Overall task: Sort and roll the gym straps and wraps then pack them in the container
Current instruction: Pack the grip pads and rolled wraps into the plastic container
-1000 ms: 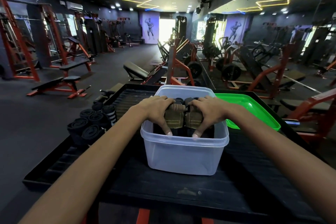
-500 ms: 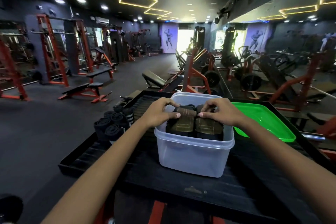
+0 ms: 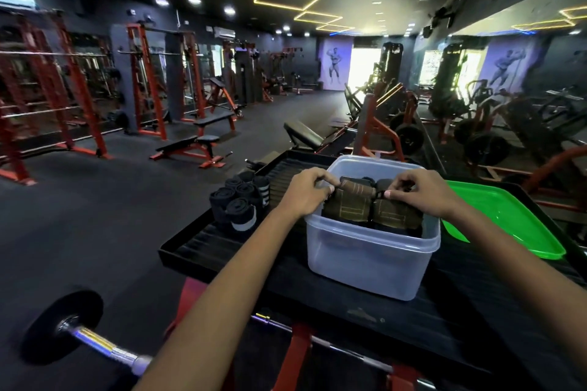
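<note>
Head view: two brown wraps (image 3: 371, 208) side by side atop dark rolls in clear container (image 3: 365, 260) on black tray (image 3: 222, 244). Left hand (image 3: 306, 194) and right hand (image 3: 419, 192) pinching their far edges. Probably light, soft, compressible fabric; best pinched at folded ends. No legible writing or brand.

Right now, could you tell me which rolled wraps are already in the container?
The two olive-brown wraps, side by side in the clear container; the black rolls stand outside on the tray, left of it.
</note>
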